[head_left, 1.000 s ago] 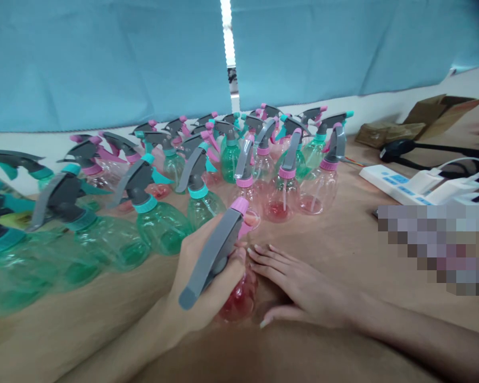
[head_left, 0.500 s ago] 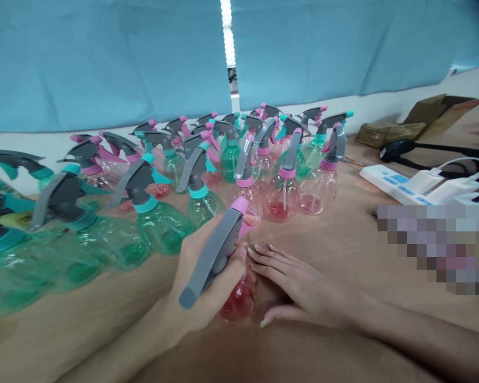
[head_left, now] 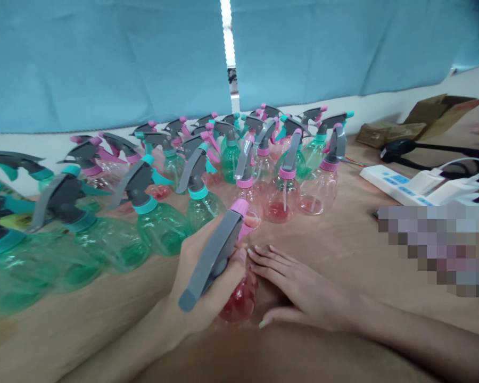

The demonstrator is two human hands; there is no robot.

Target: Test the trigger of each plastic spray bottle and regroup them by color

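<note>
My left hand (head_left: 199, 271) is wrapped round the neck of a pink spray bottle (head_left: 241, 300) with a grey trigger head and a pink nozzle. The bottle stands on the brown tabletop (head_left: 323, 244), and my fingers hide its collar. Flat on the table just to its right lies my right hand (head_left: 291, 282), fingers stretched out and thumb apart, the fingertips close to the bottle. Beyond my left hand stand a green spray bottle (head_left: 165, 226) and another green spray bottle (head_left: 203, 205), both with turquoise collars. A pink spray bottle (head_left: 280, 205) is behind my right hand.
Several more green and pink spray bottles crowd the back and left of the table. To the right are a white power strip (head_left: 391, 183) with plugs, a black cable, and a cardboard box (head_left: 439, 117). A blue curtain (head_left: 104, 64) hangs behind.
</note>
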